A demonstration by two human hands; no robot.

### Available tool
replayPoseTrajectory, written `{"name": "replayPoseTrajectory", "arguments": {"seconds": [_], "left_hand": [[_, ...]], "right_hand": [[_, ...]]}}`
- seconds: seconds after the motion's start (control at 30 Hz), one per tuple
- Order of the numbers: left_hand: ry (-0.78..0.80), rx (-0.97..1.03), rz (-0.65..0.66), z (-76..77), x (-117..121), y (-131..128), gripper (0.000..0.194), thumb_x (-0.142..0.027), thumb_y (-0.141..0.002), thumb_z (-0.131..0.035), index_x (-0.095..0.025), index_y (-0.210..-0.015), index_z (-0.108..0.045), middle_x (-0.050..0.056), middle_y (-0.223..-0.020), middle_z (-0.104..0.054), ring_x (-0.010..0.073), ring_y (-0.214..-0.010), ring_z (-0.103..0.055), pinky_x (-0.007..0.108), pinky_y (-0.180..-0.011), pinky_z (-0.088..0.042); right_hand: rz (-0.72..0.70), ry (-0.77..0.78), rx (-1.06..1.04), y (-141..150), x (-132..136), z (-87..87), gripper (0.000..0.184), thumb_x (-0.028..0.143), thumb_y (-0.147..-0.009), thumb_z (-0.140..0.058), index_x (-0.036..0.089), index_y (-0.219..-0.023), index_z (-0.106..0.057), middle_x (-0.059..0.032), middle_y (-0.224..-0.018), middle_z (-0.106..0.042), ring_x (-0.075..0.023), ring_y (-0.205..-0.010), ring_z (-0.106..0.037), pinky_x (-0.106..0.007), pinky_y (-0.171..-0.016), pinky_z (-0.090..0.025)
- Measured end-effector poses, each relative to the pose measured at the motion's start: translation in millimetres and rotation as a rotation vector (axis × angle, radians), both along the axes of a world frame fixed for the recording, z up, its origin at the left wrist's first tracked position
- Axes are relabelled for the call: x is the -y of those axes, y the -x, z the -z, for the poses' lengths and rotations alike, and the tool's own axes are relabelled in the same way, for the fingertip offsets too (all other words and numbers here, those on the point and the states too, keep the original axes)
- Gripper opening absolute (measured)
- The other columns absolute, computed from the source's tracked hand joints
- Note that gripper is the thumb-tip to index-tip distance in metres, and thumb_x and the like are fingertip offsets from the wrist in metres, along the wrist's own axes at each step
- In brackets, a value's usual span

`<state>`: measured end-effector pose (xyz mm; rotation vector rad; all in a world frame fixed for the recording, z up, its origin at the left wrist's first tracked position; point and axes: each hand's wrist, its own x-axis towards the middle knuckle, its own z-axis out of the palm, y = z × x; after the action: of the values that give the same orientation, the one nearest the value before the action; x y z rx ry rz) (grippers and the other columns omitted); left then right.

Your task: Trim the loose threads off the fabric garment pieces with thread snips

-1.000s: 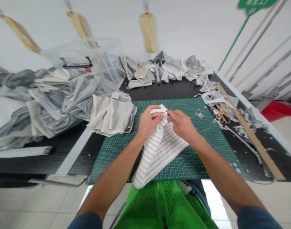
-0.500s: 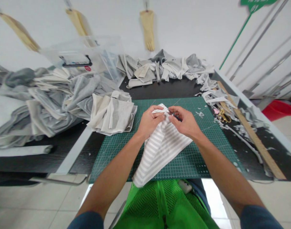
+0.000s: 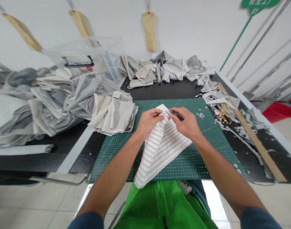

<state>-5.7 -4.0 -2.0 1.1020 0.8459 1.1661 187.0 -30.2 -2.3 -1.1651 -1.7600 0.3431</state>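
Note:
A piece of grey-and-white striped fabric is held up at its top corner over the green cutting mat, its lower end hanging past the mat's front edge. My left hand pinches the fabric near that corner between thumb and fingers. On the other side, my right hand is closed around a small dark tool that looks like thread snips. The metal tip points left and meets the fabric's edge close to my left fingertips. Most of the tool is hidden by my fingers.
Folded grey and cream cloths overlap the mat's left edge, beside a larger fabric heap. A clear plastic box stands behind. Gold-handled scissors, scraps and a wooden ruler lie right. More fabric scraps line the back.
My left fingers have slid slightly down and left from the fabric's top corner, showing more of it. The tool's tip stays by the edge. The view has shifted slightly.

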Motion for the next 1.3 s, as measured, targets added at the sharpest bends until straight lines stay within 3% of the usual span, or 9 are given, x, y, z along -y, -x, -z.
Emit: {"name": "replayPoseTrajectory", "arguments": {"seconds": [0.13,0.23,0.43,1.1,1.3], "left_hand": [[0.017,-0.030,0.027,2.0,-1.8,1.0,0.029,-0.031,-0.069,-0.087,-0.014,-0.092,-0.080,0.007,-0.089,-0.079,0.0158,-0.073,-0.068,0.029,-0.071,-0.052],[-0.010,-0.059,0.050,2.2,-1.3,1.6,0.029,-0.034,-0.072,-0.086,-0.015,-0.093,-0.082,0.008,-0.091,-0.080,0.0173,-0.075,-0.069,0.029,-0.071,-0.052],[-0.114,-0.096,0.006,2.0,1.6,-0.1,0.031,-0.034,-0.076,-0.084,-0.020,-0.103,-0.084,0.009,-0.107,-0.081,0.0225,-0.094,-0.073,0.033,-0.082,-0.057],[-0.147,-0.173,-0.015,3.7,4.2,-2.4,0.025,-0.034,-0.079,-0.082,-0.021,-0.101,-0.085,0.006,-0.103,-0.082,0.0197,-0.088,-0.072,0.031,-0.081,-0.055],[-0.164,-0.198,-0.056,5.9,2.5,-3.6,0.026,-0.032,-0.076,-0.084,-0.021,-0.100,-0.085,0.006,-0.104,-0.082,0.0213,-0.092,-0.073,0.035,-0.087,-0.056]], "right_hand": [[-0.025,-0.181,0.095,1.1,0.4,2.8,0.027,0.027,-0.097,-0.062,0.022,-0.121,-0.072,-0.0124,-0.113,-0.070,-0.0232,-0.097,-0.068,-0.040,-0.087,-0.057],[-0.018,-0.230,0.147,3.3,0.7,5.4,0.028,0.028,-0.099,-0.060,0.023,-0.123,-0.072,-0.0127,-0.112,-0.069,-0.0255,-0.104,-0.066,-0.043,-0.092,-0.057],[0.031,-0.240,0.143,7.3,1.9,5.0,0.029,0.028,-0.100,-0.059,0.024,-0.125,-0.073,-0.0115,-0.108,-0.070,-0.0235,-0.097,-0.067,-0.041,-0.087,-0.057],[0.046,-0.254,0.165,9.6,1.6,5.6,0.025,0.026,-0.101,-0.058,0.024,-0.119,-0.075,-0.0104,-0.105,-0.070,-0.0232,-0.096,-0.067,-0.040,-0.085,-0.058],[0.040,-0.244,0.160,10.2,1.6,5.9,0.025,0.026,-0.102,-0.056,0.024,-0.117,-0.076,-0.0101,-0.103,-0.071,-0.0231,-0.096,-0.067,-0.040,-0.085,-0.057]]}}
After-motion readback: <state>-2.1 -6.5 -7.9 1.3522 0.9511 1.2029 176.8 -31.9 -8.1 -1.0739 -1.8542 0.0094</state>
